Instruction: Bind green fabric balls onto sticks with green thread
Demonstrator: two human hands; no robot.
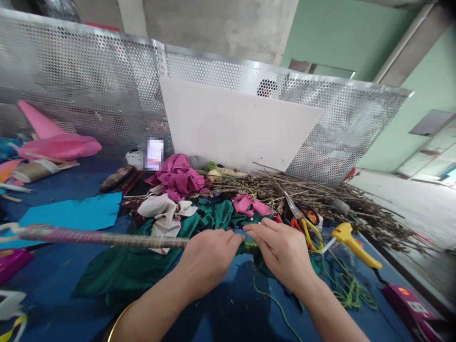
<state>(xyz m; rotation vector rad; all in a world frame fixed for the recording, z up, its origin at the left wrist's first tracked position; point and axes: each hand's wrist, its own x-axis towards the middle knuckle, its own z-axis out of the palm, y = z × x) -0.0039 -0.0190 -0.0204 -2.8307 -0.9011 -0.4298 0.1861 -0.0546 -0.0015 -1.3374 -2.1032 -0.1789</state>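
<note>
My left hand [210, 256] is closed around a long stick wrapped in brownish and purple bands [142, 241], which lies level and reaches far to the left. Close beside it, my right hand [281, 251] is closed on the stick's green-wrapped end [251, 246], fingertips pressed together over it. Dark green satin cloth [124, 270] spreads beneath and behind the stick, with some hanging under my right hand. A thin green string [272, 297] trails down the table below the hands. What exactly lies under the right fingers is hidden.
Right of my hands are scissors [292, 204], yellow-handled pliers [310, 235], a yellow glue gun [356, 244], tangled green string [351, 287] and a purple device [409, 308]. Dry twigs [320, 194], magenta cloth [181, 175] and a white board [238, 123] stand behind. Blue paper [74, 213] lies left.
</note>
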